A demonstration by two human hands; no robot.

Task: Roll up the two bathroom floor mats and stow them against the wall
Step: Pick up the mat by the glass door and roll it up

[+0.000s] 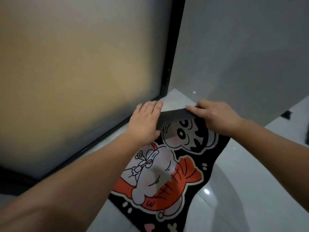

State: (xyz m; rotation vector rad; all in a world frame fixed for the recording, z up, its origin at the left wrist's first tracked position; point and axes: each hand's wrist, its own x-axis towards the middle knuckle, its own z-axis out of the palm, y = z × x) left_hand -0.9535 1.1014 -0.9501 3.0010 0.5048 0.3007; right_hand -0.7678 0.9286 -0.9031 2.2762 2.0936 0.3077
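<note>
Head view | left hand (145, 118) and right hand (215, 115) fingers pinching mat (167, 173) folded far edge

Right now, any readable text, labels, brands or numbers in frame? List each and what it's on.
None readable.
Black cartoon-print floor mat: drawings only, a figure and an orange-striped shape, no lettering.
Its folded-over dark grey underside, held by the left hand and right hand: blank.
Frosted glass door and grey wall: unmarked.

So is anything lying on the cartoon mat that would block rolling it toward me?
Nothing visible: both hands, left and right, hold the folded far edge of the black cartoon-printed floor mat, whose visible printed surface is bare.
</note>
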